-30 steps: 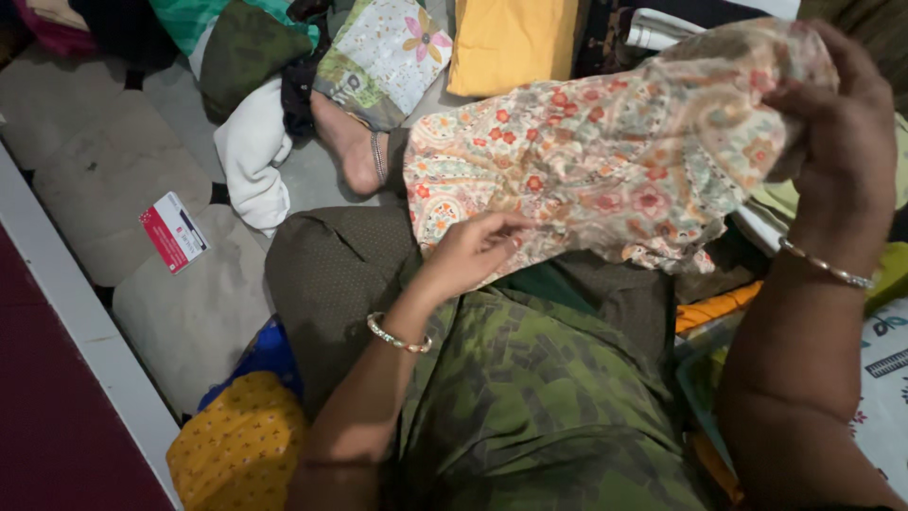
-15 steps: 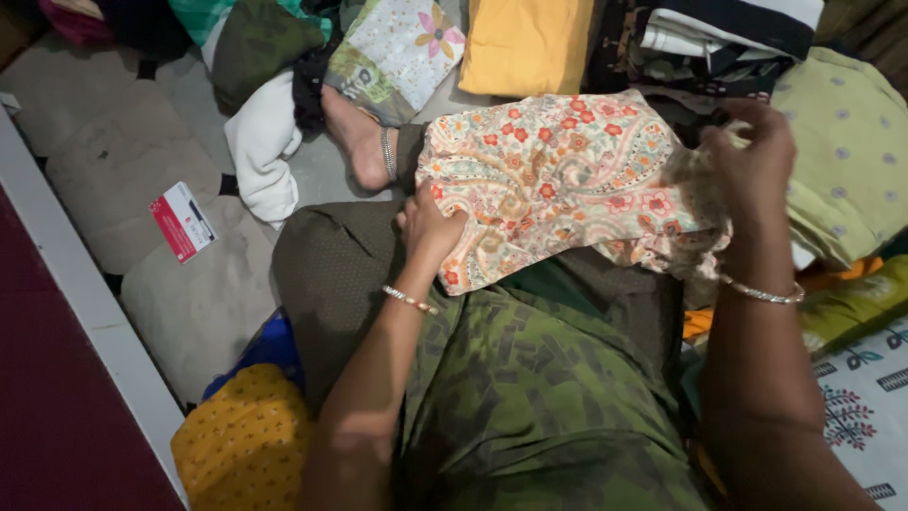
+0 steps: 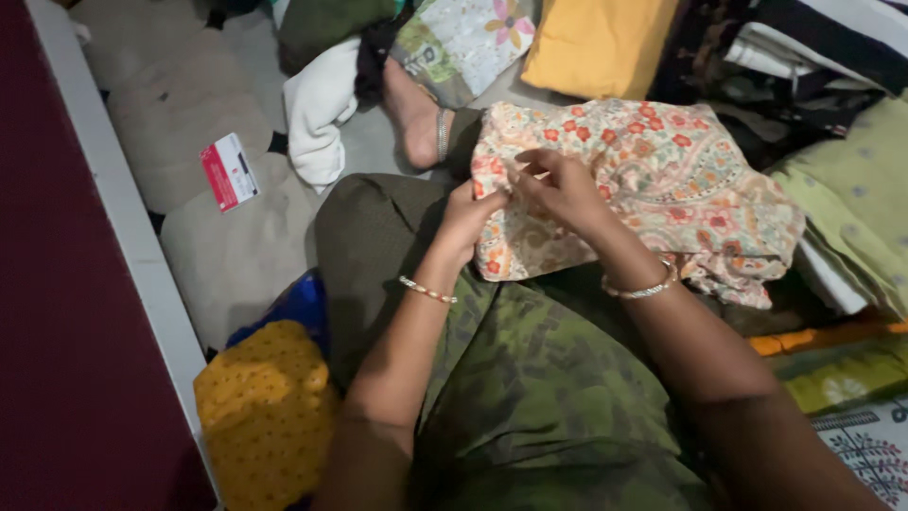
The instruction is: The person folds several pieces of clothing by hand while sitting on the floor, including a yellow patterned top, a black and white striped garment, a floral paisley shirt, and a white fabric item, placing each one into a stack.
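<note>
A cream cloth with red and orange flowers (image 3: pixel 681 180) lies bunched on my lap, above my green patterned garment (image 3: pixel 539 397). My left hand (image 3: pixel 468 220) pinches the cloth's left edge. My right hand (image 3: pixel 566 189) rests on top of the cloth close beside the left hand, its fingers curled and gripping the fabric. Both wrists wear thin bracelets. My bare foot with an anklet (image 3: pixel 416 118) shows just left of the cloth.
A white cloth (image 3: pixel 322 109) and a small red and white card (image 3: pixel 229 170) lie on grey cushions at the left. A yellow dotted cloth (image 3: pixel 265 412) sits lower left. Folded clothes are piled at top and right: floral (image 3: pixel 463 38), mustard (image 3: pixel 596 43), pale green (image 3: pixel 851 199).
The flowered cloth came down from being held up and spread to lying bunched on my lap. My right hand moved left to meet my left hand at the cloth's edge.
</note>
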